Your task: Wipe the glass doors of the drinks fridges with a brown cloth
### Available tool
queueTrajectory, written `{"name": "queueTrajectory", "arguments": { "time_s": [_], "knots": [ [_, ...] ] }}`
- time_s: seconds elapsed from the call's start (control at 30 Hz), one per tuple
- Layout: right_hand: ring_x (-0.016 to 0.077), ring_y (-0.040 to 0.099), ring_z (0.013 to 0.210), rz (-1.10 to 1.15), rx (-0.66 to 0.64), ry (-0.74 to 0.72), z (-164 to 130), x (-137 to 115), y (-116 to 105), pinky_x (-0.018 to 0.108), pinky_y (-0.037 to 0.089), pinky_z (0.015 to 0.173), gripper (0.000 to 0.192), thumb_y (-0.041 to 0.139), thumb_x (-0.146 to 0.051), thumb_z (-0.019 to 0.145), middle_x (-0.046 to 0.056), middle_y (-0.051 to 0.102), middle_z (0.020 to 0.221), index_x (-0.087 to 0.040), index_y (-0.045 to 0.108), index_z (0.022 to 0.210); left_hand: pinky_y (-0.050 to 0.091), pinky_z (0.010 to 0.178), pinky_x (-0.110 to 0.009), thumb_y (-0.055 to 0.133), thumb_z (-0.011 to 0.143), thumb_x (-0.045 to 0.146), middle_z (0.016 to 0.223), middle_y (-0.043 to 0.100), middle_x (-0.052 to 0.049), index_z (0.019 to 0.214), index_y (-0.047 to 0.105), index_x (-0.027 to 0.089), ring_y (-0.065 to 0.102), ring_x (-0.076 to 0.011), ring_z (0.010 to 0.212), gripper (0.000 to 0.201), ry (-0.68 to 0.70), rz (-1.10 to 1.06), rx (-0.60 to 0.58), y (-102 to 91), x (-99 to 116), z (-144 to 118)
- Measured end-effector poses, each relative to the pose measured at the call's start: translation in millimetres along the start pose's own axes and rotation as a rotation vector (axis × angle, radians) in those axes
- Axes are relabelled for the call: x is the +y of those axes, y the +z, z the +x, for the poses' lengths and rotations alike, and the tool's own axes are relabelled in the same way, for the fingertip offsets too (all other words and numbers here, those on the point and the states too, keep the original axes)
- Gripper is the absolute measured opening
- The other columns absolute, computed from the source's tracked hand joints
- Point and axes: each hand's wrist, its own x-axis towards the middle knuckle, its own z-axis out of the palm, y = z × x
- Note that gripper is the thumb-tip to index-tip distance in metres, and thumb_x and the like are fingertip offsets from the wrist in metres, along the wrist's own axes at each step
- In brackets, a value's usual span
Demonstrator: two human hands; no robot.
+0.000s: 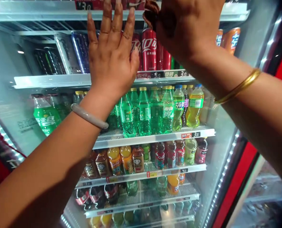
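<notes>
My left hand [112,57] is raised with its fingers spread and the palm facing away from me, in front of the upper shelves of a drinks fridge. It holds nothing; whether the palm touches glass I cannot tell. My right hand [190,25] is curled at the top edge, its fingers partly cut off and in shadow. A crumpled brown cloth [151,11] sticks out from its left side. Behind the hands stand red cola cans [149,50]. Left of my left hand are a white can [66,52] and a blue can [81,50].
Green soda bottles [144,110] and yellow-green bottles [195,107] stand on the shelf below. Juice bottles [114,160] fill part of a lower shelf, with dark cola bottles [97,196] beneath. A red door frame [238,177] runs down the right side.
</notes>
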Motion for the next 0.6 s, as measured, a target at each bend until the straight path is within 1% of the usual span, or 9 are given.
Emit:
{"name": "queueTrajectory", "arguments": {
  "time_s": [0.03,0.1,0.17,0.23,0.33,0.4,0.47,0.53,0.6],
  "knots": [
    [0.0433,0.051,0.133,0.0,0.035,0.003,-3,-6,0,0.065,0.039,0.1,0.069,0.034,-0.069,0.104,0.013,0.063,0.134,-0.015,0.07,0.127,-0.011,0.136,-0.054,0.041,0.102,0.037,0.178,0.002,0.013,0.169,0.012,0.031,-0.003,-0.0184,0.166,0.074,-0.011,-0.001,-0.02,-2.2,1,-1],
    [0.0417,0.052,0.131,0.004,0.129,-0.108,-18,-12,1,0.063,0.042,0.1,0.056,0.043,-0.064,0.103,0.012,0.065,0.135,-0.018,0.072,0.118,-0.01,0.136,-0.054,0.041,0.101,0.032,0.179,0.001,0.01,0.169,0.014,0.027,-0.004,-0.0184,0.166,0.074,-0.004,-0.046,-0.03,-6.4,4,-5],
    [0.0363,0.052,0.132,0.066,0.11,-0.267,-36,-2,4,0.061,0.043,0.105,0.038,0.049,-0.055,0.104,0.006,0.068,0.132,-0.026,0.073,0.112,-0.01,0.137,-0.05,0.039,0.101,0.035,0.178,0.005,0.011,0.168,0.02,0.027,-0.001,-0.0182,0.166,0.07,0.012,-0.12,-0.005,-7.9,6,-10],
    [0.0326,0.053,0.133,0.138,0.092,-0.382,-46,18,7,0.059,0.042,0.109,0.027,0.054,-0.05,0.103,0.003,0.07,0.129,-0.031,0.072,0.107,-0.01,0.137,-0.046,0.037,0.101,0.039,0.176,0.014,0.015,0.167,0.028,0.032,0.002,-0.0181,0.166,0.067,0.013,-0.181,0.033,-6.3,6,-14],
    [0.0317,0.055,0.127,0.134,0.145,-0.326,-35,34,15,0.058,0.043,0.105,0.023,0.06,-0.048,0.1,0.005,0.07,0.128,-0.03,0.072,0.105,-0.01,0.137,-0.047,0.035,0.1,0.041,0.174,0.023,0.014,0.165,0.032,0.036,0.005,-0.019,0.166,0.065,0.022,-0.212,0.071,-2.5,4,-15],
    [0.0328,0.054,0.125,0.093,0.21,-0.201,-22,22,19,0.059,0.043,0.102,0.025,0.061,-0.049,0.099,0.006,0.07,0.126,-0.027,0.072,0.104,-0.009,0.137,-0.05,0.033,0.1,0.04,0.175,0.023,0.01,0.166,0.031,0.034,0.005,-0.0205,0.166,0.066,0.037,-0.199,0.081,-0.7,4,-15],
    [0.0338,0.053,0.126,0.078,0.245,-0.134,-18,0,20,0.059,0.043,0.102,0.024,0.06,-0.046,0.1,0.007,0.069,0.124,-0.026,0.072,0.102,-0.006,0.136,-0.052,0.033,0.1,0.038,0.176,0.024,0.006,0.166,0.03,0.031,0.007,-0.0226,0.166,0.066,0.05,-0.172,0.1,0.5,4,-15],
    [0.0337,0.053,0.128,0.096,0.228,-0.197,-28,-15,17,0.06,0.043,0.104,0.019,0.059,-0.043,0.1,0.005,0.07,0.122,-0.028,0.072,0.101,-0.001,0.136,-0.054,0.035,0.1,0.035,0.176,0.025,0.0,0.166,0.031,0.027,0.012,-0.0247,0.166,0.067,0.059,-0.131,0.123,1.8,5,-16],
    [0.0319,0.056,0.128,0.127,0.166,-0.338,-44,-11,12,0.058,0.043,0.107,0.014,0.062,-0.041,0.098,0.001,0.073,0.12,-0.033,0.073,0.098,0.003,0.135,-0.055,0.037,0.1,0.032,0.176,0.025,-0.006,0.165,0.032,0.023,0.016,-0.026,0.165,0.066,0.064,-0.084,0.142,3.4,7,-16]
  ]
}}
